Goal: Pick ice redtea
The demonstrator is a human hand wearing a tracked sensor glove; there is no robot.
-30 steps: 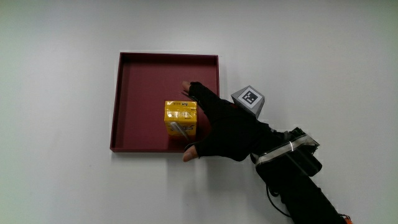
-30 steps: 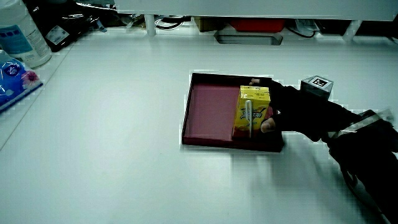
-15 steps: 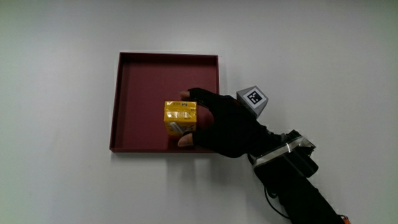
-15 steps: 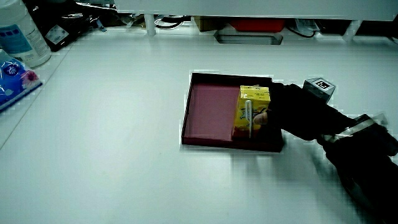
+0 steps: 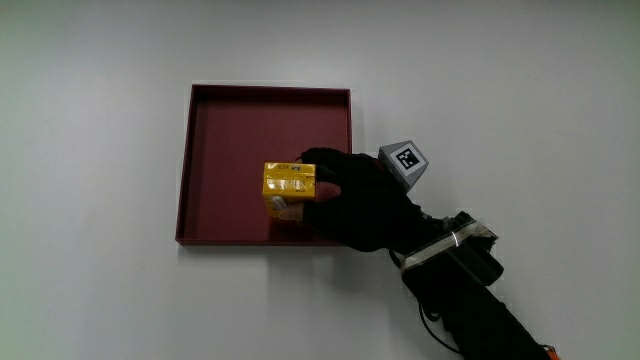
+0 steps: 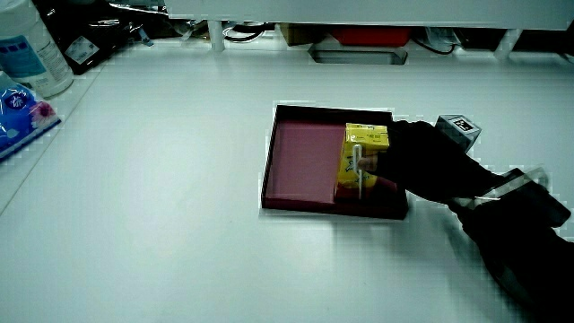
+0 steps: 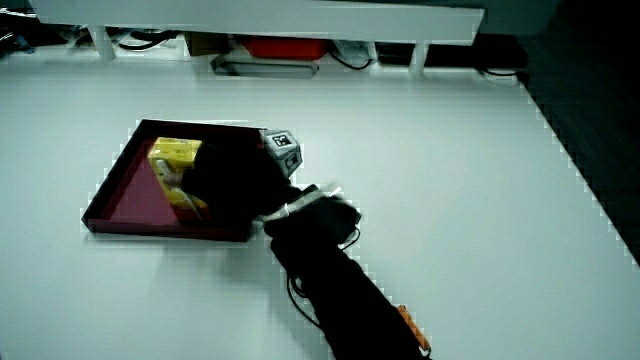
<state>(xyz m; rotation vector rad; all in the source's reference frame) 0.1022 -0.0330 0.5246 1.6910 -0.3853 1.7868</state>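
Task status: the grasp is judged made, the lift not yet done. The small yellow cardboard drink carton (image 5: 289,189) is gripped by the black-gloved hand (image 5: 362,200), with fingers wrapped around its sides. The carton stands upright on the floor of the shallow dark-red square tray (image 5: 230,120), in the tray's part nearest the person. Nothing else is held in the tray. The tray rests flat on the white counter (image 5: 100,290). Lifting the carton clear of the tray remains.
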